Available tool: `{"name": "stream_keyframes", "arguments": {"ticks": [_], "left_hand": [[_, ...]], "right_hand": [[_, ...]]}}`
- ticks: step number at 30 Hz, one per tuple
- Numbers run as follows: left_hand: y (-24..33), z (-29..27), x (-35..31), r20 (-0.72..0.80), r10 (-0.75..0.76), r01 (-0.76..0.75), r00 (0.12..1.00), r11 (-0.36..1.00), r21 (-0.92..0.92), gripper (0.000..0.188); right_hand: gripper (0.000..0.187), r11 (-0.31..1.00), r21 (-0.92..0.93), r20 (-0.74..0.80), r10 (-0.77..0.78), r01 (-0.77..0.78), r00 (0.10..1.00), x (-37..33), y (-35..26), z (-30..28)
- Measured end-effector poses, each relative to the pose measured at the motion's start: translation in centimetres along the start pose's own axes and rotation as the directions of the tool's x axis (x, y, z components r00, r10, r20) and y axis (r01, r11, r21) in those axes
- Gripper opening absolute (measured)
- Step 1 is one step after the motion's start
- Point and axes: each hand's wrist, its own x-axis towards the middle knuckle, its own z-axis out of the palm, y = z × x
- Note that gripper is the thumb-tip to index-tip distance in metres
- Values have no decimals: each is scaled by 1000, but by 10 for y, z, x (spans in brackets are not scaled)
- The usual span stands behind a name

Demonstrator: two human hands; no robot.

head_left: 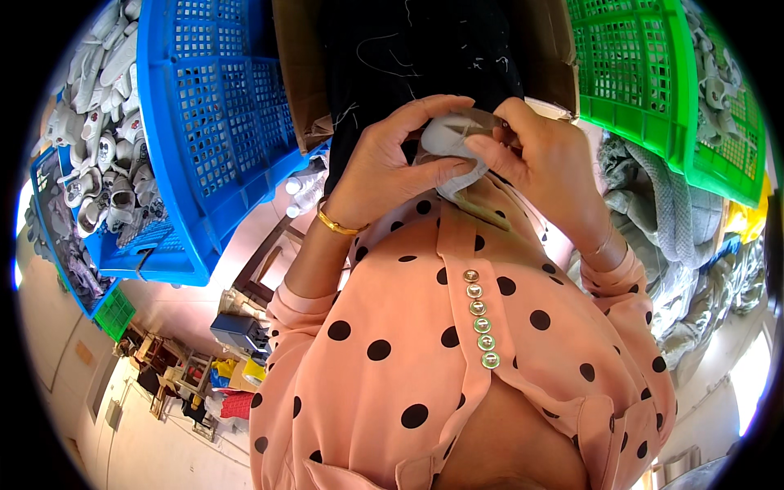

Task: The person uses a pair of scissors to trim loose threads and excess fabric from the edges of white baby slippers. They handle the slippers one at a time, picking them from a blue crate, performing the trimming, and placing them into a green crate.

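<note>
In front of my lap, both hands hold a small pale grey shoe upper (pixel 445 135) with a curved strip hanging off its lower side. My left hand (pixel 380 163) grips its left side, thumb beneath and fingers curled over the far edge. My right hand (pixel 549 155) pinches its right side between thumb and bent fingers. A gold bracelet (pixel 336 226) circles my left wrist. Just below the upper, a narrow tan strip (pixel 482 212) lies against my polka-dot shirt. My fingers hide part of the upper.
On the left stands a blue plastic crate (pixel 208 131), with many small grey shoe uppers (pixel 106 155) beyond it. A green crate (pixel 633 73) is at the right, above grey fabric bundles (pixel 670 212). A cardboard box (pixel 300 73) frames the dark cloth over my legs.
</note>
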Motion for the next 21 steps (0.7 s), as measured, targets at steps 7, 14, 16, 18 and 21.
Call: {"name": "stream_keyframes", "arguments": {"ticks": [7, 14, 16, 18, 21], "left_hand": [[2, -6, -1, -26, 18, -14, 1000, 990, 142, 48], [20, -2, 14, -56, 266, -209, 962, 857, 471, 17], [16, -4, 18, -64, 335, -260, 940, 825, 501, 14], [12, -6, 20, -54, 410, -305, 911, 755, 581, 10], [9, -6, 25, -2, 528, -402, 849, 650, 645, 5]], "right_hand": [[42, 333, 817, 350, 361, -470, 864, 24, 14, -19], [41, 778, 528, 118, 330, -341, 937, 10, 19, -22], [40, 908, 309, 134, 253, -283, 958, 3, 18, -26], [38, 982, 140, 139, 104, -124, 985, -3, 20, -25], [44, 996, 6, 180, 81, -84, 980, -5, 13, -17]]}}
